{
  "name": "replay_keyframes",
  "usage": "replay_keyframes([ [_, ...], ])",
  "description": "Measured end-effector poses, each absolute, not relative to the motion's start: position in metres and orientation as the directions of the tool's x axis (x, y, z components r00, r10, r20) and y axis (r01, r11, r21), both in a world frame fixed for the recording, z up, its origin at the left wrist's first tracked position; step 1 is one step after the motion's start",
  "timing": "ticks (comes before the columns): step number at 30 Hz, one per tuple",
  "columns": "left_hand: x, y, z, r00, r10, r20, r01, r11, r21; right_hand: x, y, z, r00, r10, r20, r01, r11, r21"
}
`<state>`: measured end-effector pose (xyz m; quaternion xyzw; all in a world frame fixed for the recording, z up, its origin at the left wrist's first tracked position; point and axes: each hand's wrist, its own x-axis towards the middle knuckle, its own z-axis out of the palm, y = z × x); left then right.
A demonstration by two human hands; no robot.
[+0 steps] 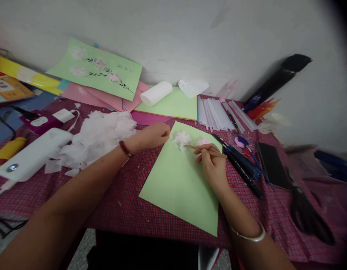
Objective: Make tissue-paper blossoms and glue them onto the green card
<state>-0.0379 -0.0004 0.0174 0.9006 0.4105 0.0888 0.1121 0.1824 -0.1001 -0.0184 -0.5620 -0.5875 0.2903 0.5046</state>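
Stick: a thin wooden stick (pixel 215 153) is pinched between the thumb and fingers of the right hand (pixel 213 167). Its shaft points toward 9 o'clock, and the far end reaches the lower edge of a white tissue tuft (pixel 180 139).
Right hand: closed on the stick in a pen hold, back of the hand up, over the green sheet (pixel 176 187). The forearm comes in from 5 o'clock, with a silver bangle (pixel 249 235) on the wrist.
Left hand: the left hand (pixel 153 135) has its fingers curled into a loose fist at the sheet's 11 o'clock corner, just beside the white tuft at its 9 o'clock. Whether the fingertips grip anything cannot be told.
Left arm: stretched in from 7 o'clock across the red checked cloth (pixel 128 210), with a red bracelet (pixel 125 149) at the wrist.
Tufts: a smaller pink tuft (pixel 203 141) sits at 3 o'clock of the white one, just above the right hand's fingers. Both lie on the sheet's far end.
Surroundings: a heap of white tissue (pixel 97 137) lies at 9 o'clock of the left hand. Dark pens (pixel 241 161) lie at 3 o'clock of the right hand, and black scissors (pixel 308 213) lie well apart at 4 o'clock.
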Motion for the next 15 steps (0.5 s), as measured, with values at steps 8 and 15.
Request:
replay_keyframes([
  [8, -0.028, -0.015, 0.021, 0.660, 0.749, 0.057, 0.714, -0.649, 0.261, 0.183, -0.101, -0.014, 0.179, 0.939, 0.293, 0.339, 0.220, -0.915],
  [15, -0.007, -0.023, -0.007, 0.798, 0.596, 0.094, 0.602, -0.795, -0.074, 0.186, -0.102, -0.014, 0.250, 0.933, 0.259, 0.187, 0.216, -0.958],
])
